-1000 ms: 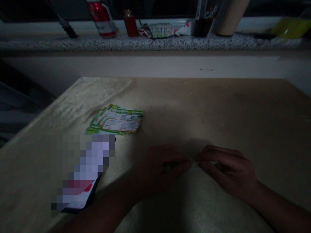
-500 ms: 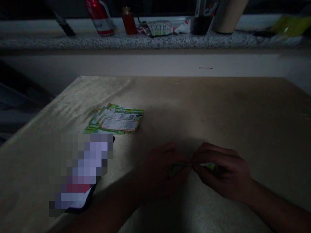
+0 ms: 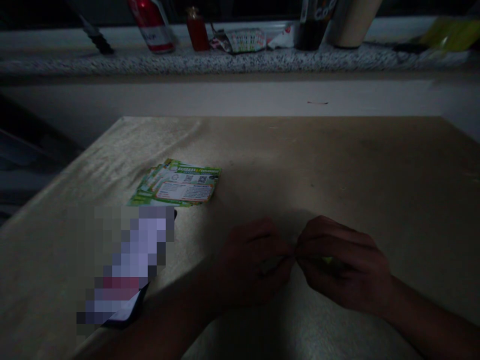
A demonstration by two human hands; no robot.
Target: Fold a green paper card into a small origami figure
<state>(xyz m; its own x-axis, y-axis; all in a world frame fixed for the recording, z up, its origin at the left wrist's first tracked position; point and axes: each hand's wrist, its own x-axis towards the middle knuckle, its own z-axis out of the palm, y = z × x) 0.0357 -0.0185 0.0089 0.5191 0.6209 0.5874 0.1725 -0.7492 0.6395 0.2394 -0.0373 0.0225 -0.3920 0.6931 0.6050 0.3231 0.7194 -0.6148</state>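
My left hand [image 3: 255,262] and my right hand [image 3: 343,265] meet fingertip to fingertip above the table, both in a pinch. Between them they grip a thin green-and-white card, mostly hidden by the fingers. A small green piece of this card [image 3: 328,260] shows inside the curl of my right hand. Farther off to the left lies a loose, fanned stack of green-and-white printed cards [image 3: 187,185]. A phone [image 3: 127,310] with a blurred-out screen rests on the table beside my left forearm.
The table [image 3: 375,165] has a pale beige cover. Behind it runs a speckled stone sill [image 3: 187,64] bearing a red can [image 3: 155,27], a small red bottle [image 3: 197,32], a crumpled wrapper [image 3: 245,40], a dark bottle [image 3: 315,27], a beige cylinder [image 3: 354,25] and something yellow [image 3: 450,36].
The card's thin edge, visible across both hands before, is now almost hidden, with a green bit left showing. My hands have shifted only slightly. The stack and the phone stay put.
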